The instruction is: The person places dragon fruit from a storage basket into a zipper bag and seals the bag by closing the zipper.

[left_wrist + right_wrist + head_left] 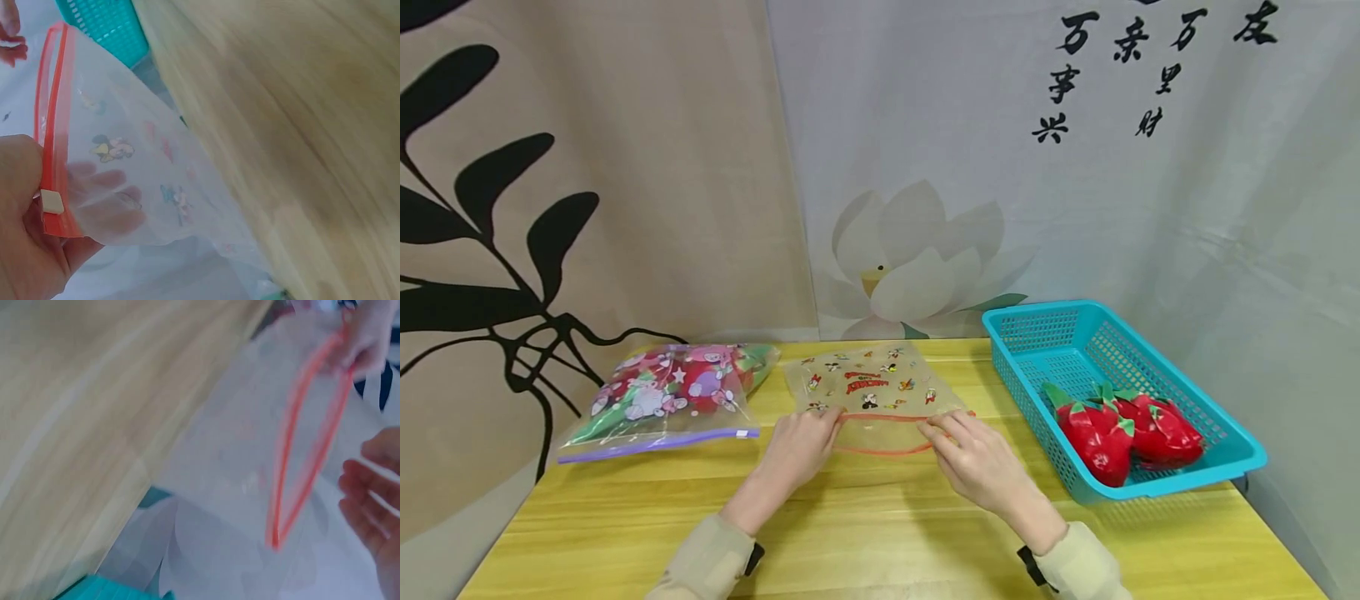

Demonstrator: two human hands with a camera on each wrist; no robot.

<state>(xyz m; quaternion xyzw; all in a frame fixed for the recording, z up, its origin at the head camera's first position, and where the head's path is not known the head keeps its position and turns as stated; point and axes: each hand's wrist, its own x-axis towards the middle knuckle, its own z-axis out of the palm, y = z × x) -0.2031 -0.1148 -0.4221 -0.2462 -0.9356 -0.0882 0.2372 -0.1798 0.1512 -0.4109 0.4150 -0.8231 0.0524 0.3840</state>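
orange-red zip edges mark the mouth of the clear bag (872, 392) that we hold at the near middle of the table (865, 533). our left hand (797, 446) pinches the bag's left corner: in the left wrist view the thumb lies over the zip strip by its small white slider (52, 202), and the fingers (103, 200) show through the plastic from behind, curled around that corner. our right hand (977, 458) is at the bag's right corner; in the head view its fingers lie over the zip there, but in the right wrist view they look fairly straight and just beside the strip, so we cannot tell whether they really grip it. between our two hands the mouth stands open, its two strips bowed apart into a narrow loop (306, 444). the bag's printed body lies flat on the table beyond our fingers.

out past our left hand lies a second bag (670, 396), filled with colourful things, its purple zip edge toward us. to the right of our right hand, well apart from the bag, sits a teal basket (1150, 492) with red strawberry toys (1123, 429) inside. behind the table hangs a curtain (925, 167) with a lotus, dark leaves and black writing.
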